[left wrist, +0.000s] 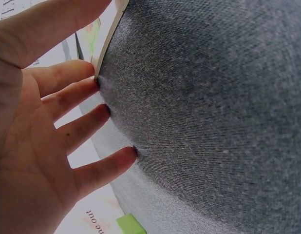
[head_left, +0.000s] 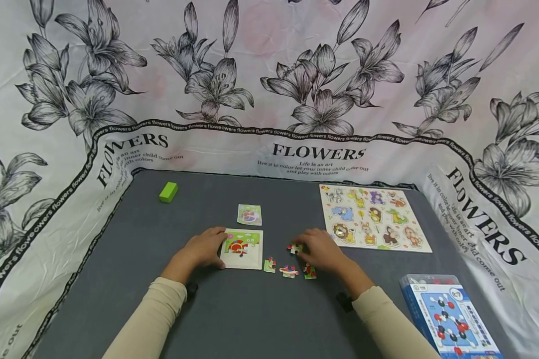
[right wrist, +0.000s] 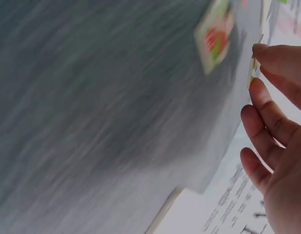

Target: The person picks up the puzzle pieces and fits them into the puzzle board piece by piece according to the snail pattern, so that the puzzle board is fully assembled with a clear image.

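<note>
A small square jigsaw tray (head_left: 253,260) lies on the table with a few pieces fitted in its upper part. My left hand (head_left: 203,248) rests at its left side, thumb by the lower corner and index finger by the upper one. In the left wrist view, those fingers (left wrist: 87,126) are spread and nearly straight, touching the tray's edge. My right hand (head_left: 322,248) pinches a colourful jigsaw piece (head_left: 294,248) between thumb and fingertips, right of the tray. Three loose pieces lie below it: a green one (head_left: 270,265), a red-and-blue one (head_left: 289,271) and a red-green one (head_left: 310,272).
Behind the tray lies a small picture card (head_left: 249,215). A large animal puzzle board (head_left: 377,217) stands at the back right, a green block (head_left: 168,192) at the back left. At the front right is a molecule-model box (head_left: 453,319). Flower-printed cloth (head_left: 233,149) surrounds the dark table.
</note>
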`<state>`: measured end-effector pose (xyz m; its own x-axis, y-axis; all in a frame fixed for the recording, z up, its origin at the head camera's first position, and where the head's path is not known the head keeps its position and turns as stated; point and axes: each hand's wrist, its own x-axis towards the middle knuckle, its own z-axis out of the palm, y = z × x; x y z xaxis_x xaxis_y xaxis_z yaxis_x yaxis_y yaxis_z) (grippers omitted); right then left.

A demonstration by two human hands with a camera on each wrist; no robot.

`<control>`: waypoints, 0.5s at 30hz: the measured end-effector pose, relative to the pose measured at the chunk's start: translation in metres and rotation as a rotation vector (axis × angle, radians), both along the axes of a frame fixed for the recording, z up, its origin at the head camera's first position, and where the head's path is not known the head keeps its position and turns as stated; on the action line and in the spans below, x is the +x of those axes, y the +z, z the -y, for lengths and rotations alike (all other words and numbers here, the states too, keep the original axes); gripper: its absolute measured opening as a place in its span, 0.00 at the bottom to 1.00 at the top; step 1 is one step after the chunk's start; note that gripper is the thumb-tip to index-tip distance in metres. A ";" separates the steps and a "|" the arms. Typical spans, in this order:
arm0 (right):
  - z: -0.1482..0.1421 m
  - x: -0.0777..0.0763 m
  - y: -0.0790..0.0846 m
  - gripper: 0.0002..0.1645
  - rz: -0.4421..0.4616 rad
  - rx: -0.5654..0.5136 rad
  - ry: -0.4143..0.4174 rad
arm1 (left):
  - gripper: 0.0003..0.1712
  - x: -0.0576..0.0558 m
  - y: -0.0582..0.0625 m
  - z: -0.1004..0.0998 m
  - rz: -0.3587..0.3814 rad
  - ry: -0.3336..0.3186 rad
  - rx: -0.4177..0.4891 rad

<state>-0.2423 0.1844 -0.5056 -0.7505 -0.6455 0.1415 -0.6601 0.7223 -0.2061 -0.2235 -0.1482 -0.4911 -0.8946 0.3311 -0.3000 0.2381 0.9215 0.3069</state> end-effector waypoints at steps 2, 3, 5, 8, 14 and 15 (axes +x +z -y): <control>0.012 0.000 0.002 0.16 -0.006 -0.004 0.025 | 0.49 0.000 0.000 0.000 -0.007 -0.003 -0.003; 0.018 0.000 0.003 0.16 -0.009 -0.002 0.036 | 0.49 -0.001 0.000 0.000 -0.005 -0.001 -0.004; 0.030 0.000 0.003 0.15 -0.011 -0.009 0.058 | 0.49 -0.001 -0.002 0.000 -0.005 -0.006 -0.007; 0.048 0.002 0.003 0.15 0.001 -0.014 0.089 | 0.49 -0.002 -0.004 0.000 -0.005 -0.006 -0.006; 0.080 0.001 0.001 0.15 0.012 0.029 0.121 | 0.50 -0.002 -0.005 0.000 -0.009 0.010 -0.002; 0.085 0.001 0.001 0.16 0.015 0.038 0.121 | 0.49 -0.002 -0.005 0.000 -0.011 0.010 -0.004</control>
<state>-0.2416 0.0993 -0.5047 -0.6688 -0.7360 0.1045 -0.7399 0.6453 -0.1903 -0.2257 -0.1485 -0.4960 -0.9009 0.3214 -0.2918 0.2325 0.9249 0.3008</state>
